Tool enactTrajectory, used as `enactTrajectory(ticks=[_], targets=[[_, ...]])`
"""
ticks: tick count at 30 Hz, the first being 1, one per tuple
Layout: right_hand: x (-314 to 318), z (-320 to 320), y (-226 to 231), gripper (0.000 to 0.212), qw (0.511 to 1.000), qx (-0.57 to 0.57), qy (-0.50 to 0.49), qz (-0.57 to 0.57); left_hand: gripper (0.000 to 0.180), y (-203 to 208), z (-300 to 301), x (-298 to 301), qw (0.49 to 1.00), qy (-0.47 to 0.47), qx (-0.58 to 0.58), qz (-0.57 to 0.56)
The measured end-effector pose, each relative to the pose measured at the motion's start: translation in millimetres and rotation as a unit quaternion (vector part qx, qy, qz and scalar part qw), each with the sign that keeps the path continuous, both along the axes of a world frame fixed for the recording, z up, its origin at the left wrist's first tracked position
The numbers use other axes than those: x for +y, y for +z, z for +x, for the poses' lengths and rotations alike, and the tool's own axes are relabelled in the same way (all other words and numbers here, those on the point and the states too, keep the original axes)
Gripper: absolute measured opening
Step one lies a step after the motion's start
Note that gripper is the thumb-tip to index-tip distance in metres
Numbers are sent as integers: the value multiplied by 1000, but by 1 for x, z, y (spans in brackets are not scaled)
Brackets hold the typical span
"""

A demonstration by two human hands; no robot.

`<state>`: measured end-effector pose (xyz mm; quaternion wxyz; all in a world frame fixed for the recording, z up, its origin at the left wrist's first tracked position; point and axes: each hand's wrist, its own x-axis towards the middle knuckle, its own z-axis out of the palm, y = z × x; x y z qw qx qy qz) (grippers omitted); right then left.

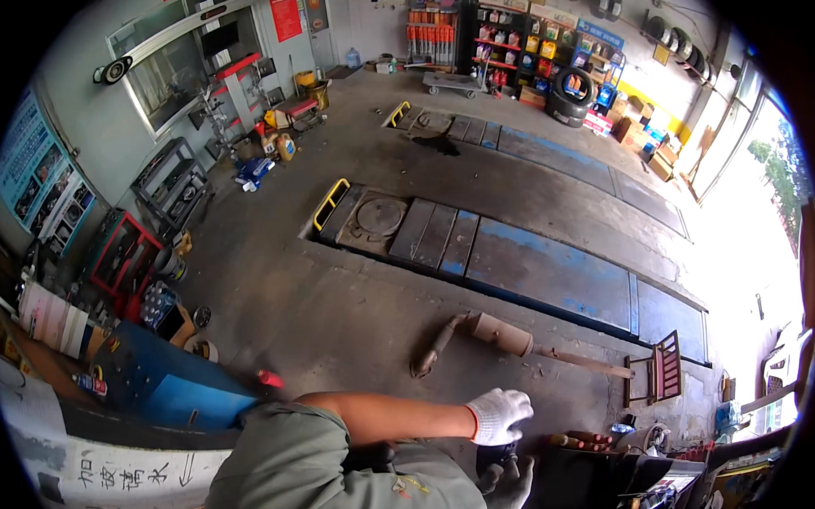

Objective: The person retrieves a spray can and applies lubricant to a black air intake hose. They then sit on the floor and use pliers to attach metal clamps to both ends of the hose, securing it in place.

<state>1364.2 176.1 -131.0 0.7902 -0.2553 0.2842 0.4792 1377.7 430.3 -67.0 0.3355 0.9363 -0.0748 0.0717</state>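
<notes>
Both my hands wear white knitted gloves and are close together at the lower middle. My left hand (500, 416) reaches across from the left, its bare forearm coming out of a grey-green sleeve (284, 452). Its fingers are curled downward at a small black object (494, 457). Just below, my right hand (510, 491) has its fingers bent up around the lower side of that black object. The object's kind cannot be made out, since the gloves cover much of it. A rusty exhaust muffler with pipes (500, 333) lies on the floor beyond my hands.
A wooden chair (665, 371) stands right of the muffler. Steel lift platforms (551, 254) with yellow end stops (331, 204) cross the floor. At left are a blue cabinet (165, 380) and a red tool cart (125, 251). A cluttered bench (603, 467) borders my right.
</notes>
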Motion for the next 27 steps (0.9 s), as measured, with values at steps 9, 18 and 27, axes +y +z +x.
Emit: enactTrajectory(ticks=[9, 18, 27], targets=[[-45, 38, -12, 74, 981, -121, 155, 6, 55, 12, -17, -23, 948, 161, 200, -189], [-37, 74, -47, 78, 980, 82, 123, 134, 60, -38, -58, -11, 965, 107, 136, -199], [117, 98, -36, 67, 978, 35, 122, 166, 95, -61, -129, 92, 954, 185, 205, -119]])
